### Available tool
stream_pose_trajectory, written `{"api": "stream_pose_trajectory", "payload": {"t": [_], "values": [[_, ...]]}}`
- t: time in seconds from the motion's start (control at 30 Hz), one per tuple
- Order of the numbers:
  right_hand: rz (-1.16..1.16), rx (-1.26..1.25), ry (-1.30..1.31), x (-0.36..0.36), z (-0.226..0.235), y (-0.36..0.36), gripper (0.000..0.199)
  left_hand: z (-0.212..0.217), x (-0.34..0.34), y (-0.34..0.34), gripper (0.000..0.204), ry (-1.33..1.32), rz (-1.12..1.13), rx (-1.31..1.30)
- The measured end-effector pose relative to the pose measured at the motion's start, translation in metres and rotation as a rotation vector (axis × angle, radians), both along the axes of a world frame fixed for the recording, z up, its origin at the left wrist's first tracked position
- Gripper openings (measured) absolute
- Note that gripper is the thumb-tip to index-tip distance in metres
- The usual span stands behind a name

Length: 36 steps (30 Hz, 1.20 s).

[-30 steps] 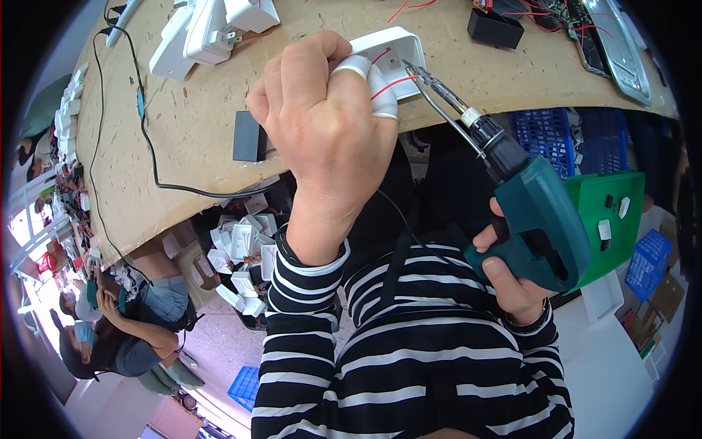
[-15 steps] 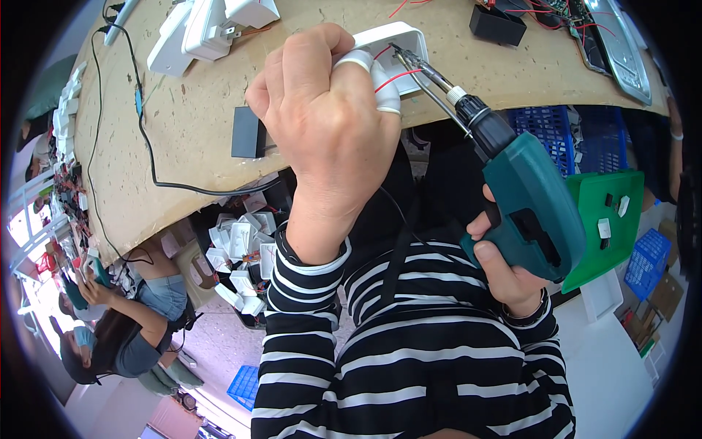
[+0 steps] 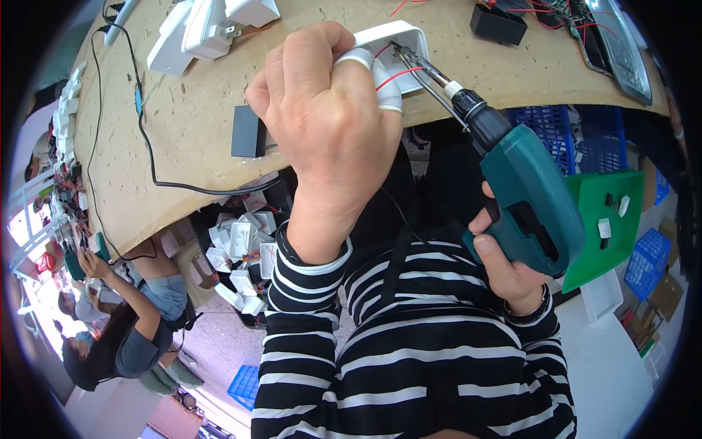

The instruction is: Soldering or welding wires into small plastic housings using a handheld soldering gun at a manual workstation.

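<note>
My left hand (image 3: pixel 325 132), with white covers on two fingers, is closed around a white plastic housing (image 3: pixel 398 31) at the table's front edge. A red wire (image 3: pixel 398 76) sticks out beside those fingers, and a second short red end shows inside the housing. In my right hand (image 3: pixel 504 267) is a teal soldering gun (image 3: pixel 537 197), gripped by its handle. Its metal tip and thin feed tube point into the housing's opening. Whether the tip touches the joint is too small to tell, and my left fingertips are hidden behind the hand.
A black block (image 3: pixel 248 132) lies left of my hand, near a black cable (image 3: pixel 150 146). White plug housings (image 3: pixel 208 33) and an open black box (image 3: pixel 499 25) sit farther back. Below are a bin of white housings (image 3: pixel 245 241), a green tray (image 3: pixel 610 212) and a co-worker (image 3: pixel 139 344).
The soldering gun's body has tilted slightly up and left, its tip still inside the housing. My left hand is nearly still. The co-worker at left has shifted posture and turned the head.
</note>
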State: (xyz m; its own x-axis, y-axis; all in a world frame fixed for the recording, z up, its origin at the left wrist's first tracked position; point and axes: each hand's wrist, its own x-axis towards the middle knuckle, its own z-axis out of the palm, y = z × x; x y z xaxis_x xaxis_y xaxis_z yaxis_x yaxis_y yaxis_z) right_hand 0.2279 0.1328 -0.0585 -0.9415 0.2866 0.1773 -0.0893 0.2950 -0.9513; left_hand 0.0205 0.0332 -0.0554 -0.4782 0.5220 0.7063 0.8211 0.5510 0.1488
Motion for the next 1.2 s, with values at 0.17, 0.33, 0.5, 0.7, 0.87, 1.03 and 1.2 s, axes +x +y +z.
{"api": "stream_pose_trajectory", "payload": {"t": [0.17,0.33,0.5,0.7,0.87,1.03,1.2], "values": [[-0.023,-0.013,0.000,-0.0005,-0.0007,-0.0014,0.056,-0.0002,0.0000,0.0006,0.012,-0.002,-0.006,0.002],[-0.036,-0.026,-0.016,0.0020,-0.0017,-0.0024,0.051,-0.0005,-0.0001,0.0010,0.011,-0.006,-0.011,0.014],[-0.045,-0.050,-0.028,0.0021,0.0002,-0.0034,0.046,0.0004,0.0001,0.0010,0.011,0.000,-0.011,0.010],[-0.023,-0.005,-0.050,0.0035,-0.0010,-0.0018,0.046,-0.0013,-0.0003,0.0023,0.011,0.005,-0.002,0.017],[-0.030,-0.071,-0.031,0.0028,-0.0005,-0.0047,0.049,0.0013,0.0011,0.0018,0.011,0.009,0.008,-0.005],[-0.021,-0.034,-0.026,0.0026,0.0002,-0.0035,0.052,0.0006,0.0010,0.0023,0.012,0.002,0.014,0.003],[-0.014,-0.043,-0.053,0.0051,0.0010,-0.0030,0.054,0.0002,0.0006,0.0024,0.012,0.002,0.013,-0.003]]}}
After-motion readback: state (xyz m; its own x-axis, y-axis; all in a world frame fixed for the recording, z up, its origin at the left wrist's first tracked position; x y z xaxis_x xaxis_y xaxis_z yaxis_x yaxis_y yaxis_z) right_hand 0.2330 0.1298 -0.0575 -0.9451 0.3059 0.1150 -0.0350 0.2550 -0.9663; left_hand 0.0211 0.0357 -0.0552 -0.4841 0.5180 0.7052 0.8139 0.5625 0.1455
